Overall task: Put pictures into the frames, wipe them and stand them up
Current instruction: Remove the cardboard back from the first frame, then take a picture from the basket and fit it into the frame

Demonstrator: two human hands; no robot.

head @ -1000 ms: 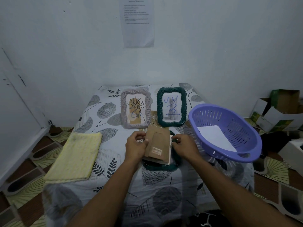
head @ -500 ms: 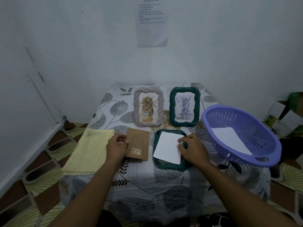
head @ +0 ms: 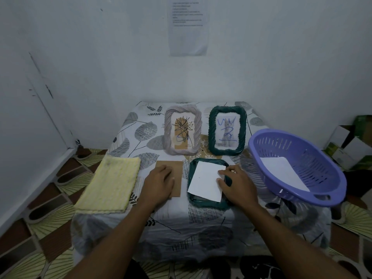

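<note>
Small table w/ leaf-print cloth [head: 201, 228] sits in a white-walled corner, printed notice [head: 188, 27] on back wall, patterned floor [head: 50, 238] around. Dark green frame [head: 209, 203] lies flat front-centre w/ white sheet [head: 205, 182] on it; L hand [head: 159, 184] rests flat, fingers relaxed, on brown backing board [head: 177, 168] just beside it. R hand [head: 238, 185] has fingers curled at sheet's right edge, can't tell if pinching; yellow cloth [head: 110, 184] at left, purple basket [head: 302, 150] at right.

Table [head: 201, 224], 6 o'clock: bare front strip, open approach.
9 o'clock: yellow cloth [head: 109, 183] lies flat and low, passable above.
12 o'clock: grey frame [head: 182, 133] and green frame [head: 227, 130] stand upright with a narrow gap between them. The wall is close behind, so reach is blocked.
3 o'clock: purple basket [head: 253, 150], its tilted high rim walls off that side.
Centre: backing board [head: 177, 170] and flat frame [head: 193, 166] carrying white paper [head: 205, 182], a slim lane between them.
</note>
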